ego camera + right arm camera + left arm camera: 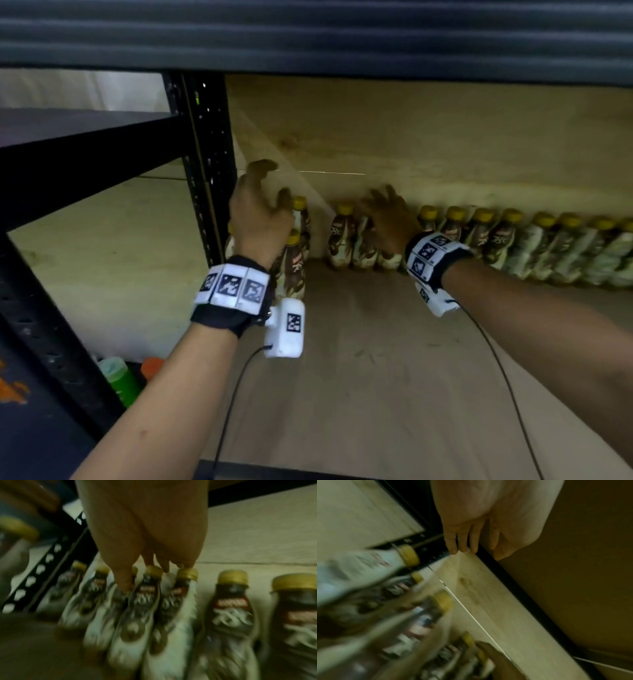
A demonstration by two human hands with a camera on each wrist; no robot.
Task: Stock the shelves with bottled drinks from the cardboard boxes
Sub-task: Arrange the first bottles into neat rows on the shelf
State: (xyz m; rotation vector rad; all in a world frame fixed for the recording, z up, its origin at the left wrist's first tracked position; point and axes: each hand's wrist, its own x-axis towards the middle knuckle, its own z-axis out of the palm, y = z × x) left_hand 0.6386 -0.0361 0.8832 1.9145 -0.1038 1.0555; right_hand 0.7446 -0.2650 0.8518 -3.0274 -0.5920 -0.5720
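Bottled drinks with yellow caps and brown-and-white labels stand in a row (507,240) along the back of the wooden shelf (376,359). My left hand (260,209) hovers with spread fingers over a few bottles (293,270) at the shelf's left end and holds nothing; the left wrist view shows its fingers (462,540) relaxed and empty. My right hand (387,216) reaches over the bottles (342,240) further right in the row. In the right wrist view its fingertips (164,566) hang at the caps of blurred bottles (142,608), and the thumb touches one.
A black perforated upright post (209,164) stands just left of my left hand. The dark edge of the shelf above (308,34) hangs low overhead. Below at left are a green-capped bottle (118,377) and an orange cap (152,366). The shelf's front part is bare wood.
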